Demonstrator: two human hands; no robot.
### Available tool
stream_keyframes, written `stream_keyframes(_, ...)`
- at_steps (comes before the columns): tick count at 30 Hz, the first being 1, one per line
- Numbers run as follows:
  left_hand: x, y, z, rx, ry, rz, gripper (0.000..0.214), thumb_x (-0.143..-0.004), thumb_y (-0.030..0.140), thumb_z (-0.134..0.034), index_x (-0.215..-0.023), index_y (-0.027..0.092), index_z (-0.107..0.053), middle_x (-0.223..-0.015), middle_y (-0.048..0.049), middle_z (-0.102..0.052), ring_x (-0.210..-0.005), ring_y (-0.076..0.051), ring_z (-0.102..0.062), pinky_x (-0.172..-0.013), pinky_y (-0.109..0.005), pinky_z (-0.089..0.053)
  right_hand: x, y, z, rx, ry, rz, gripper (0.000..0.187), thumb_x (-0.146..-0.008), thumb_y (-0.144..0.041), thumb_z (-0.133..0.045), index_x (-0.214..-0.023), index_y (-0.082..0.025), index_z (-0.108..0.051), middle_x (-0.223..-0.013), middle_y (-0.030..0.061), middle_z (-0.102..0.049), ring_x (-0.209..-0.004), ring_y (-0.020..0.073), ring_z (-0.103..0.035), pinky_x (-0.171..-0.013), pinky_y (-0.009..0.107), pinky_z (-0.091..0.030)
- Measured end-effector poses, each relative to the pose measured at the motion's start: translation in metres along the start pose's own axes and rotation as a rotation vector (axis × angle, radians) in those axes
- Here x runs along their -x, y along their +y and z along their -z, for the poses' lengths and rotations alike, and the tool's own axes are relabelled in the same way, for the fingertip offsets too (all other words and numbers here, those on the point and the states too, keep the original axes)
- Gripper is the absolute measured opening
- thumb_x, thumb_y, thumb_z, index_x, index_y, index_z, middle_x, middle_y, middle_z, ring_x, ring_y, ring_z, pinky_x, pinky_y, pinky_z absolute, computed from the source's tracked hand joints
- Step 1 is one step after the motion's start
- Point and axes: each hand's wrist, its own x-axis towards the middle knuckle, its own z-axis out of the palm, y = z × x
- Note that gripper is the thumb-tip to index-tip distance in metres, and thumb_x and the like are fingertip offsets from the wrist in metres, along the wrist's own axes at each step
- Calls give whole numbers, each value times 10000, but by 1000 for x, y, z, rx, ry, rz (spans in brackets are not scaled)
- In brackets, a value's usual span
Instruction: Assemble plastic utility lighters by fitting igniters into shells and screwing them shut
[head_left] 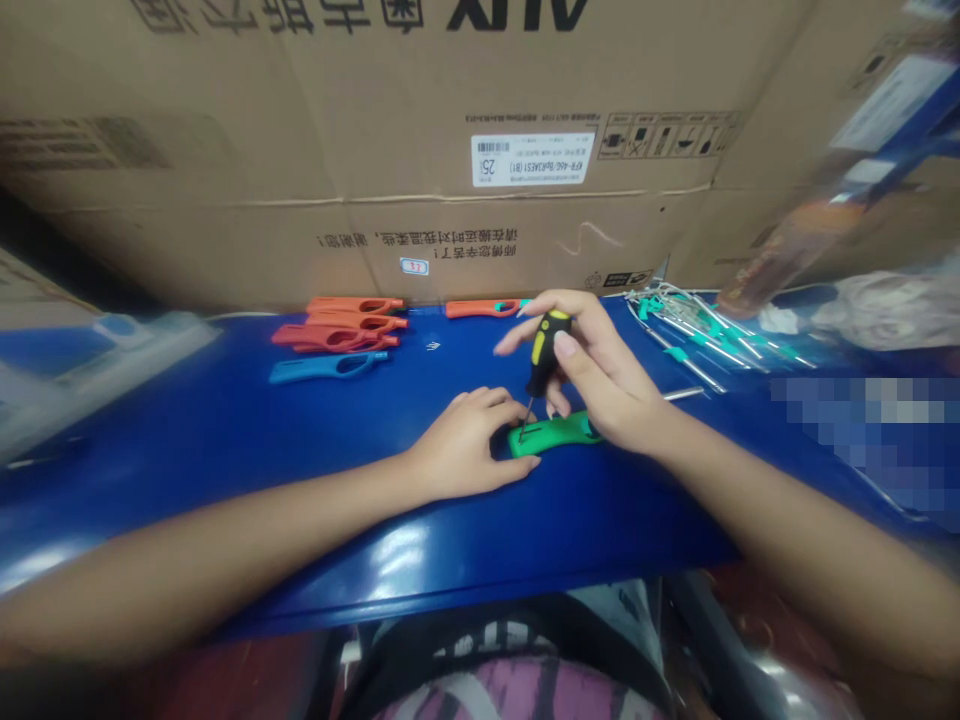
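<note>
My right hand (600, 370) is closed on a small black and yellow screwdriver (551, 345), its shaft pointing down. The screwdriver's tip meets the left end of a green lighter handle (555, 433) lying flat on the table. Around that same end, the thumb and fingers of my left hand (476, 445) grip the green handle. Part of its right end is hidden behind my right hand, and a metal rod (684, 394) shows just beyond.
Several orange lighter handles (352, 305) and a blue one (330, 368) lie at the left on the blue table (420, 560). Another orange handle (480, 308) is farther back, near small screws (433, 346). Metal rods with green parts (705, 335) lie right. A cardboard box (300, 150) stands behind.
</note>
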Motion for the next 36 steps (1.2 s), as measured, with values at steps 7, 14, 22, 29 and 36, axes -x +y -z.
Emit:
stream_keyframes(7,0,1,1,4,-15,7,330,-836,426,-721,-1092,227,-658,-1086,-41,-671,-1021,-258,-606,-935,-423,-474,-2,6,5,199,280,104,268,-907,-453,-691,-1042,-222,-674,-930,20,-701,-629,111,-606,-579,248,-533)
stream_keyframes(14,1,5,0,-66,-13,-4,283,-850,414,-680,-1041,211,-625,-1030,-47,-651,-976,-257,-592,-891,-416,-479,-3,2,6,7,113,42,294,-966,-406,-620,-1212,-250,-659,-945,20,-739,-526,92,-598,-488,238,-516)
stream_keyframes(22,2,9,-1,-259,-39,-16,281,-889,466,-584,-917,190,-538,-912,-66,-600,-879,-268,-568,-807,-421,-488,0,-6,12,88,36,66,341,-1056,-337,-410,-1294,-241,-636,-1081,69,-733,-539,99,-595,-530,275,-538)
stream_keyframes(29,0,3,1,-229,-34,-34,327,-868,505,-629,-856,199,-512,-870,-42,-593,-836,-242,-570,-764,-383,-476,-1,-3,10,298,227,271,214,-915,-344,-693,-1101,-241,-724,-897,38,-726,-681,150,-637,-614,286,-549)
stream_keyframes(36,0,0,-1,-169,-34,-6,331,-848,497,-668,-857,198,-526,-866,-35,-618,-828,-235,-582,-759,-374,-472,0,-3,7,185,87,167,351,-983,-314,-585,-1329,-260,-604,-1048,56,-716,-719,152,-655,-582,281,-560)
